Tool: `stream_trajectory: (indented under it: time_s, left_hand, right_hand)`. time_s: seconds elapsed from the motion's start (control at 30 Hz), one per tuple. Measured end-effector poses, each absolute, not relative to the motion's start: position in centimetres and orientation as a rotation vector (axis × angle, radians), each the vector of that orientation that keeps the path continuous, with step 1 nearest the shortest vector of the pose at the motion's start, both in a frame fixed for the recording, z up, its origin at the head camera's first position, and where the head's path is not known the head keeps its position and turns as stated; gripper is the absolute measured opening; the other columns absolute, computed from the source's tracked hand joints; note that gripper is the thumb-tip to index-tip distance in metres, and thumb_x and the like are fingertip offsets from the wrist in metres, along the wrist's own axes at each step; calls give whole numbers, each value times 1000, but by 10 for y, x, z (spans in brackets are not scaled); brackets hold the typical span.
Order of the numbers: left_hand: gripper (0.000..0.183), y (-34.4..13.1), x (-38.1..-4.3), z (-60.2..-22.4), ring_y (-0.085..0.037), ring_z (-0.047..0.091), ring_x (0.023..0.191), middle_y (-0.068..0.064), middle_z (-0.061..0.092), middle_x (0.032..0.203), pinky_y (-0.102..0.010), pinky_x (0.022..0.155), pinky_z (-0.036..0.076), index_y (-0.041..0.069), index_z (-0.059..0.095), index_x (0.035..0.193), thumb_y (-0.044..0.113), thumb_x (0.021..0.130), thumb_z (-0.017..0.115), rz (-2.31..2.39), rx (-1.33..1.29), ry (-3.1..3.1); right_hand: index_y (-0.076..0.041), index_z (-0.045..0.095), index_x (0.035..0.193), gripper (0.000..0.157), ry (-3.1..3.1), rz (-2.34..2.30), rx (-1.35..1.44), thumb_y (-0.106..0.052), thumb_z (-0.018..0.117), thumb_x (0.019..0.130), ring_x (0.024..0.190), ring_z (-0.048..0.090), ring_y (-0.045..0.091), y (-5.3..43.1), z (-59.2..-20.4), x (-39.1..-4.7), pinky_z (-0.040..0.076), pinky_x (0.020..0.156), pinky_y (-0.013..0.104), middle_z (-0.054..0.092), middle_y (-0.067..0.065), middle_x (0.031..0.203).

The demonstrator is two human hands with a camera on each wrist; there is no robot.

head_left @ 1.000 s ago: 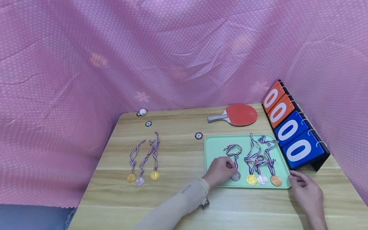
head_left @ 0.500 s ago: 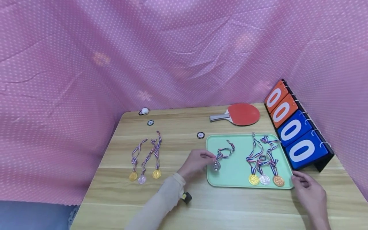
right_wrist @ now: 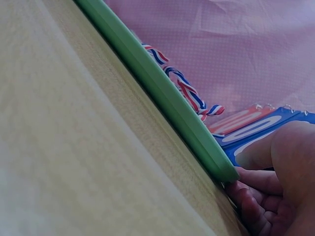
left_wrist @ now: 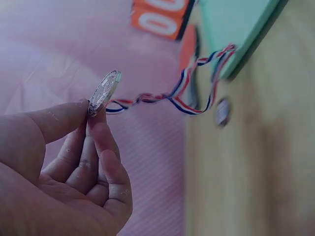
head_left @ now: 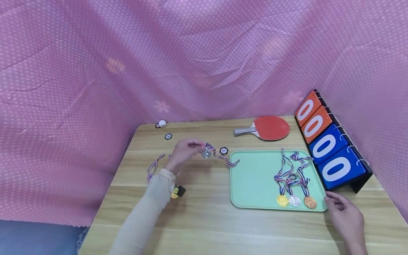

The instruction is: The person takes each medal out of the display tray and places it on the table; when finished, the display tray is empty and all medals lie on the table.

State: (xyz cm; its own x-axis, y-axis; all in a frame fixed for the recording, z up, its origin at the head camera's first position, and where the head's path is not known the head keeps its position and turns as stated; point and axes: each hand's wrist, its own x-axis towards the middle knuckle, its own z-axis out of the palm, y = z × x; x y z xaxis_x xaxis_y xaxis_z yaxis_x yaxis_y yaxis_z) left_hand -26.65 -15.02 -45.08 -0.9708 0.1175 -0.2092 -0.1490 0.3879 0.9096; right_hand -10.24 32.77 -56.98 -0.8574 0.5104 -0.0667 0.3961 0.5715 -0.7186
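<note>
My left hand (head_left: 186,150) pinches a silver medal (head_left: 206,153) between thumb and forefinger, over the wood between the tray and the left-hand medals. The medal's striped ribbon (left_wrist: 182,93) trails towards the tray's upper left corner. At the lower right corner of the mint green tray (head_left: 251,179), my right hand (head_left: 345,217) holds the edge with thumb and fingers. On the tray lie a gold medal (head_left: 282,200), a silver one (head_left: 294,200) and a bronze medal (head_left: 310,202), ribbons stretched upward. My left forearm hides most of the medals on the table's left side.
Behind the tray lies a red table tennis paddle (head_left: 271,128). A flip scoreboard (head_left: 331,141) showing zeros stands to the right. Round chips (head_left: 224,151) and a white ball (head_left: 162,123) are towards the back. A pink dotted cloth (head_left: 204,71) hangs behind the table.
My left hand has lifted the silver medal off the tray and carried it left and towards the back, its ribbon trailing. My right hand stays at the tray's corner.
</note>
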Motion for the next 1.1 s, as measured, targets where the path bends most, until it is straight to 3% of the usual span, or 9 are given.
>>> stream_trajectory:
  time_s: [0.23, 0.37, 0.43, 0.7, 1.1]
  left_hand:
    - [26, -182, -292, -414, -14, 64, 95, -1, 71, 108, -32, 89, 51, 13, 70, 108, 27, 87, 73, 1668, -44, 2515]
    - [27, -197, -300, -412, -13, 65, 93, -1, 72, 108, -30, 86, 53, 12, 70, 109, 27, 87, 74, 1678, -76, 2565]
    - [28, -204, -300, -421, -13, 65, 93, -2, 72, 108, -29, 84, 53, 11, 70, 109, 26, 86, 74, 1682, -92, 2574]
    - [28, -231, -271, -486, -13, 63, 105, -3, 69, 119, -34, 98, 50, 12, 69, 112, 27, 87, 73, 1589, -213, 2478]
    - [24, -234, -228, -517, -17, 68, 93, 0, 75, 99, -30, 87, 51, 19, 73, 101, 30, 81, 78, 1325, -199, 2552]
  right_hand:
    - [-12, 68, 121, 38, -2643, 1163, -758, -36, 60, 93, 66, 45, -15, 328, -572, -102, 35, 64, 15, 51, -34, 71]
    - [-12, 68, 122, 39, -2648, 1165, -787, -37, 59, 94, 67, 45, -13, 329, -572, -103, 36, 64, 16, 52, -32, 72]
    - [-13, 67, 122, 40, -2658, 1155, -795, -39, 58, 94, 68, 45, -13, 329, -571, -104, 36, 64, 16, 51, -32, 73]
    - [-13, 69, 120, 39, -2669, 1153, -751, -40, 60, 94, 66, 46, -15, 329, -572, -101, 36, 64, 18, 54, -31, 71]
    - [-14, 68, 122, 41, -2674, 1143, -786, -41, 58, 93, 67, 46, -14, 327, -570, -102, 35, 64, 18, 54, -29, 73]
